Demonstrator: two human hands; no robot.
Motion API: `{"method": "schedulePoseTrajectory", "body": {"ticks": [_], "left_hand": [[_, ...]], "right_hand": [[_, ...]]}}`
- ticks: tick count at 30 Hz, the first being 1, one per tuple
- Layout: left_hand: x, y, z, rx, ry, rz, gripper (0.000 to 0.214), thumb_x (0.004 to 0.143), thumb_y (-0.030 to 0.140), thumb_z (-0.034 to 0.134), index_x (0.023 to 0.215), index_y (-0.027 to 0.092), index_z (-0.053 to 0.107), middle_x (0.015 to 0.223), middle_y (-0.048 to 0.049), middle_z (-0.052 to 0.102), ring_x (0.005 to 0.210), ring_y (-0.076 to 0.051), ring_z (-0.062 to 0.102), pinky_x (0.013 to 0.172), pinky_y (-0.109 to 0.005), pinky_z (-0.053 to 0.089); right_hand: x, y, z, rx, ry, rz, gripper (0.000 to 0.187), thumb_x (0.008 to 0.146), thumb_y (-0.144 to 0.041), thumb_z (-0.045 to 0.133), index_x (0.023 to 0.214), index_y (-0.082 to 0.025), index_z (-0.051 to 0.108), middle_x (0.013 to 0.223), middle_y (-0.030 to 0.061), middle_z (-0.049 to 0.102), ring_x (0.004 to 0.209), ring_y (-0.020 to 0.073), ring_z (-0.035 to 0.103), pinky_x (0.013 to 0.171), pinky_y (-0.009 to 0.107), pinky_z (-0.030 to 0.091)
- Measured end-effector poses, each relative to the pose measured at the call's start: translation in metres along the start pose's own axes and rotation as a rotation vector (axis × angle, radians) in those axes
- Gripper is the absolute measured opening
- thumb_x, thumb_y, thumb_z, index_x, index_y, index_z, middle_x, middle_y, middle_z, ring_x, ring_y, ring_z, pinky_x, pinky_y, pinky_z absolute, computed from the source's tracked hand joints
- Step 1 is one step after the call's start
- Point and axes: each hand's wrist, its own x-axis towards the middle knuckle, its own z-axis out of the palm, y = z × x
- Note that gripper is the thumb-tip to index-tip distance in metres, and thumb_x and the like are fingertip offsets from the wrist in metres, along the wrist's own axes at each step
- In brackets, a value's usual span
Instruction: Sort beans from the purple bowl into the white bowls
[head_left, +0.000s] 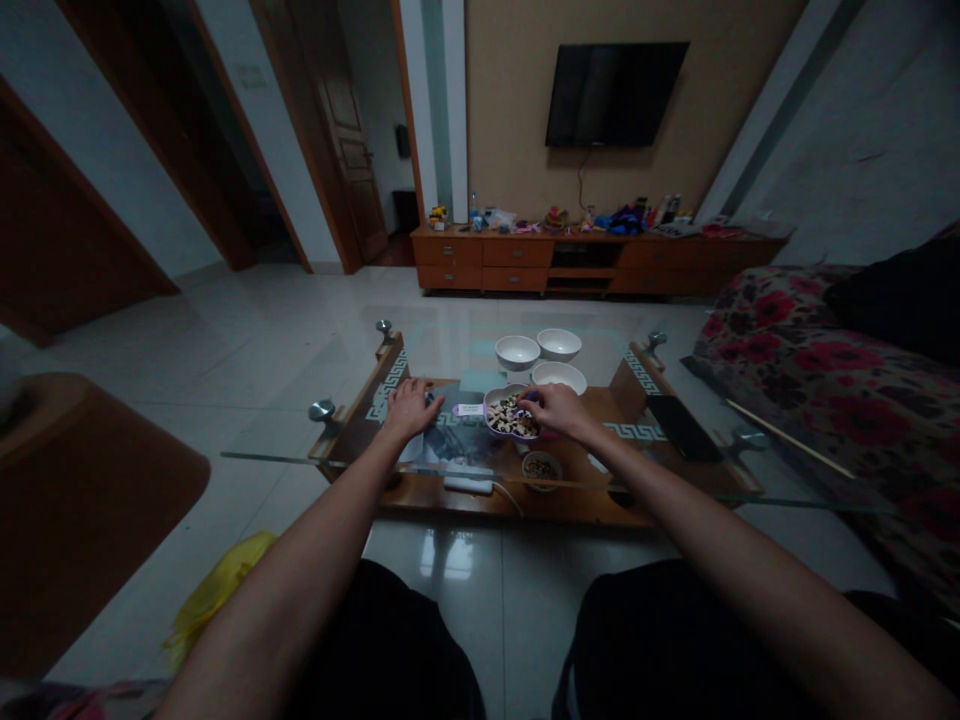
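On the glass coffee table stands a purple-rimmed bowl (491, 428) with a short handle to the left. It holds a mix of dark and pale bean-like pieces (507, 414). My right hand (556, 409) reaches in at the bowl's right side, thumb and fingers pinched together; whatever lies between them is too small to make out. Left of the handle, my left hand (409, 405) rests palm down on the glass, fingers apart and holding nothing. Three white bowls, a left one (517, 352), a back one (559, 345) and a nearer one (561, 378), stand behind.
Near the table's front edge a small bowl (541, 482) of brownish pieces shows. A white power strip (469, 484) appears beneath the glass. To the right are a black flat object (682, 428) and a thin stick (787, 436). A floral sofa (802, 340) borders the right side.
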Motion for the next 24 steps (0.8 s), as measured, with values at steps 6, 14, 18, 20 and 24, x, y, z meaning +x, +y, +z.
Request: {"method": "schedulePoseTrajectory", "body": {"ticks": [6, 14, 18, 20, 24], "left_hand": [[0.001, 0.000, 0.001, 0.002, 0.013, 0.009, 0.056, 0.105, 0.056, 0.048, 0.147, 0.019, 0.055, 0.157, -0.0167, 0.049, 0.150, -0.034, 0.041, 0.125, -0.055, 0.035], [0.000, 0.001, 0.001, -0.004, 0.016, 0.006, 0.055, 0.104, 0.055, 0.050, 0.145, 0.019, 0.056, 0.155, -0.0150, 0.051, 0.147, -0.034, 0.045, 0.125, -0.055, 0.036], [0.000, 0.001, 0.000, -0.006, 0.008, 0.003, 0.055, 0.104, 0.055, 0.048, 0.146, 0.020, 0.055, 0.155, -0.0151, 0.051, 0.149, -0.033, 0.042, 0.126, -0.055, 0.035], [0.000, 0.001, -0.001, -0.005, 0.000, 0.001, 0.057, 0.104, 0.056, 0.047, 0.149, 0.020, 0.054, 0.157, -0.0157, 0.049, 0.151, -0.033, 0.040, 0.127, -0.056, 0.033], [0.000, 0.001, -0.001, -0.003, -0.008, -0.011, 0.059, 0.104, 0.058, 0.045, 0.150, 0.021, 0.053, 0.160, -0.0168, 0.046, 0.152, -0.035, 0.039, 0.126, -0.057, 0.033]], "right_hand": [[0.003, 0.009, -0.020, 0.066, 0.203, 0.067, 0.025, 0.100, -0.034, 0.062, 0.106, -0.023, 0.084, 0.099, 0.0086, 0.084, 0.087, 0.0235, 0.075, 0.076, 0.031, 0.051], [-0.009, 0.035, -0.066, -0.062, 0.434, 0.285, 0.031, 0.097, -0.039, 0.063, 0.109, -0.021, 0.085, 0.100, 0.0125, 0.084, 0.092, 0.0309, 0.078, 0.080, 0.035, 0.053], [-0.008, 0.016, -0.051, 0.087, 0.347, 0.152, 0.028, 0.099, -0.037, 0.063, 0.109, -0.023, 0.084, 0.098, 0.0085, 0.084, 0.087, 0.0261, 0.077, 0.077, 0.033, 0.054], [-0.005, 0.003, -0.035, 0.170, 0.238, 0.028, 0.023, 0.098, -0.032, 0.064, 0.107, -0.023, 0.084, 0.101, 0.0071, 0.084, 0.088, 0.0234, 0.077, 0.078, 0.031, 0.054], [0.000, -0.014, -0.005, 0.129, 0.071, -0.057, 0.020, 0.097, -0.027, 0.068, 0.110, -0.026, 0.084, 0.103, 0.0060, 0.085, 0.089, 0.0229, 0.077, 0.077, 0.031, 0.052]]}}
